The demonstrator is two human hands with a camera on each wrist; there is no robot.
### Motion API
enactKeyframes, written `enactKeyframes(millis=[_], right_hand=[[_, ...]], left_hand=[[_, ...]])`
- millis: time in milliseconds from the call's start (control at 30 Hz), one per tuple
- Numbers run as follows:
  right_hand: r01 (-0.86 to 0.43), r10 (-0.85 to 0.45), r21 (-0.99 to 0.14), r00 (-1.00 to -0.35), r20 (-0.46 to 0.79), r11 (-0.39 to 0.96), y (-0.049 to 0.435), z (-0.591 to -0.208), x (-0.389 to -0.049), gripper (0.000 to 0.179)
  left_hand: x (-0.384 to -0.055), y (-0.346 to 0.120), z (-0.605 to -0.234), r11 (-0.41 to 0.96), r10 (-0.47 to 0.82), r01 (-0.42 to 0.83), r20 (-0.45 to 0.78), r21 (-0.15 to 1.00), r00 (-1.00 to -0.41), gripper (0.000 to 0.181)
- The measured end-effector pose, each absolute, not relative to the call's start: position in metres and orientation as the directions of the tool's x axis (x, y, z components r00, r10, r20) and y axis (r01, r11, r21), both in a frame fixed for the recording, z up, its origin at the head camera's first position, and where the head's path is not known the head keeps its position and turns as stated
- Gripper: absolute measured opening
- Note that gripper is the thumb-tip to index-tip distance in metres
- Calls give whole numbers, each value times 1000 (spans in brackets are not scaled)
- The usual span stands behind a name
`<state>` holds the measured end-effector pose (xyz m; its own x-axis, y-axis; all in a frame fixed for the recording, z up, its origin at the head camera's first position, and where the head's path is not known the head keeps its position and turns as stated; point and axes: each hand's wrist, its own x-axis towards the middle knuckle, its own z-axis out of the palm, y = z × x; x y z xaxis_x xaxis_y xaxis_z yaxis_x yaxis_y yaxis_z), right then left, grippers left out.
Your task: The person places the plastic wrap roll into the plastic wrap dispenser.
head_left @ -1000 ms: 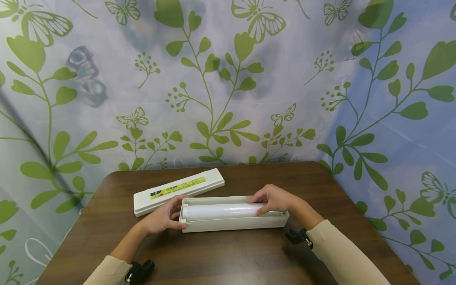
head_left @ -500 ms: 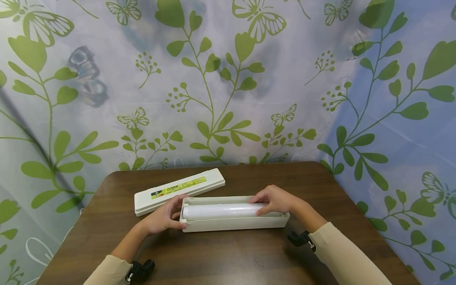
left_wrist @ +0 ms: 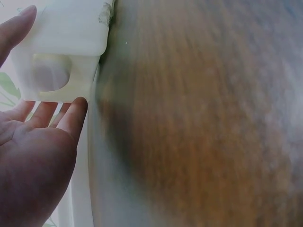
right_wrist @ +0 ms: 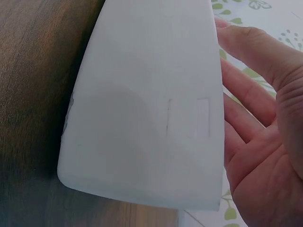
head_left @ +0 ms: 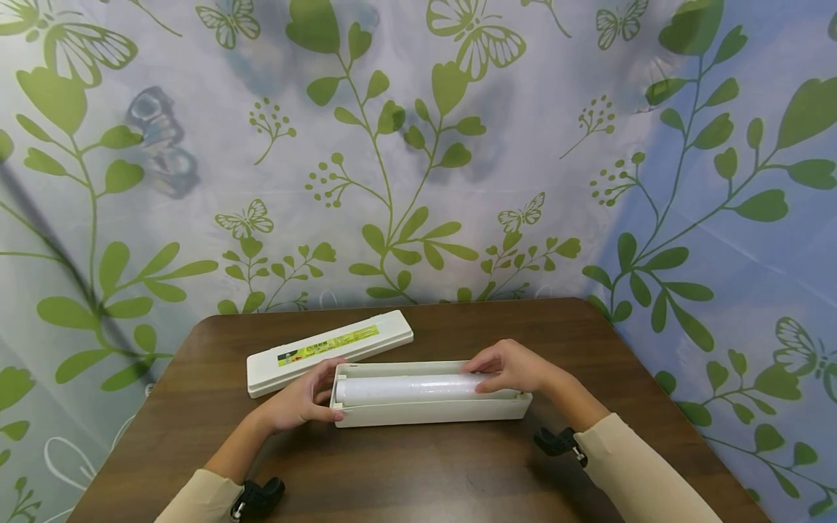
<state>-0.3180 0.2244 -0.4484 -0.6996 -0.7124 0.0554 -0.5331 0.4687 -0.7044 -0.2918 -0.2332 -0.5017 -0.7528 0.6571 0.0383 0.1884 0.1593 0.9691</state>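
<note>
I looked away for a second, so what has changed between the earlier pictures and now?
The right hand has shifted slightly to the right, toward the right end of the open box; nothing was visibly taken hold of or let go. The left hand stays at the box's left end, and the box, white roll and labelled lid look unmoved.

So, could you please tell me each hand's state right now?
Left hand: holding the white box by its left end.
Right hand: thumb and fingers around the white roll inside the box.
</note>
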Motion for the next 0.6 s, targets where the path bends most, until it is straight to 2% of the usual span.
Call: enactKeyframes(millis=[467, 600], right_hand=[[-590, -699, -708, -689, 190, 389, 239, -447, -312, 38], [-578, -687, -741, -692, 223, 342, 246, -447, -310, 38]], left_hand=[[-290, -233, -502, 150, 658, 187, 43, 971, -752, 95], [-290, -232, -502, 143, 659, 185, 46, 972, -751, 97]])
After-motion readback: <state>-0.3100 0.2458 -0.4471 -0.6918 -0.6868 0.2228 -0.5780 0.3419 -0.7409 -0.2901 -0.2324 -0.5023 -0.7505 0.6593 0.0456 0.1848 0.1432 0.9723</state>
